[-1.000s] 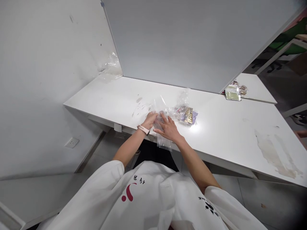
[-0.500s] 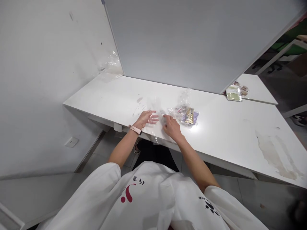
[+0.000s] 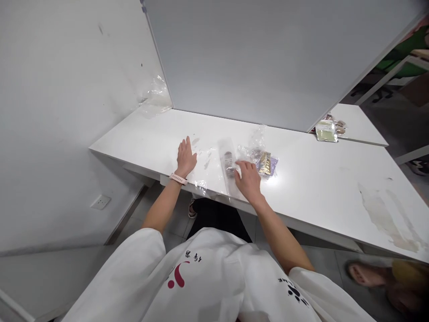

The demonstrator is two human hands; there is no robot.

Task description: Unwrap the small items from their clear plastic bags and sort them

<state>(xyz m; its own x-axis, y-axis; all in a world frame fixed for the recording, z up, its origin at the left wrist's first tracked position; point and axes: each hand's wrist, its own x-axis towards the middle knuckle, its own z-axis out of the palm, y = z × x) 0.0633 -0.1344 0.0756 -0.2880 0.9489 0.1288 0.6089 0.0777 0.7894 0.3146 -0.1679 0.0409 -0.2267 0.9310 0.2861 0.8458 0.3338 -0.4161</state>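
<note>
My left hand (image 3: pixel 186 157) lies flat on the white table with its fingers stretched out, holding nothing. My right hand (image 3: pixel 248 180) is at the right edge of a clear plastic packet (image 3: pixel 228 166) with something dark inside. Its index finger and thumb are apart and appear to touch the packet's edge. Between my hands, near the front edge, lies a crumpled clear film (image 3: pixel 201 185). Beyond my right hand are a gold packet (image 3: pixel 264 163) and a purple packet (image 3: pixel 274 165), partly under clear wrapping (image 3: pixel 257 137).
A grey partition (image 3: pixel 241 67) stands along the back of the table (image 3: pixel 308 179). Crumpled plastic (image 3: pixel 157 94) sits in the left corner by the wall. Several packaged items (image 3: pixel 327 129) lie at the back right. A person (image 3: pixel 385 279) is low at the right edge.
My left hand has moved left and away, off the clear plastic, and now lies flat. My right hand has shifted slightly right. The packet with the dark content now shows between them.
</note>
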